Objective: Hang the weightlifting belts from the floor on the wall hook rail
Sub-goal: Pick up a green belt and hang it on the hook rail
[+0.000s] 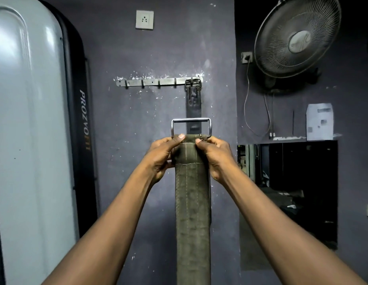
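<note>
Both hands hold up an olive belt (193, 194) in front of the dark wall (125, 124). The left hand (163, 156) is closed on the belt's left edge just under the top, thumb pressed across the front; the right hand (215, 156) is closed on the right edge at the same height. A rectangular metal buckle (190, 126) stands upright above the thumbs, its frame open and empty in the middle. The belt hangs straight down between the forearms and is cut off by the bottom of the picture.

Higher on the wall is the hook rail (158, 81) — well above the buckle, with bare wall between them. A dark belt (193, 105) already hangs from the rail's right end; its lower part is hidden behind the buckle and the olive belt. The four hooks to its left are bare.

To the left, a large pale machine cover (29, 130) stands close beside the wall and is cut off by the picture's edge. To the right the wall ends at a corner, past which a fan (297, 36) is mounted high — the space below it is too dark to make out. A socket (144, 19) sits above the rail.
</note>
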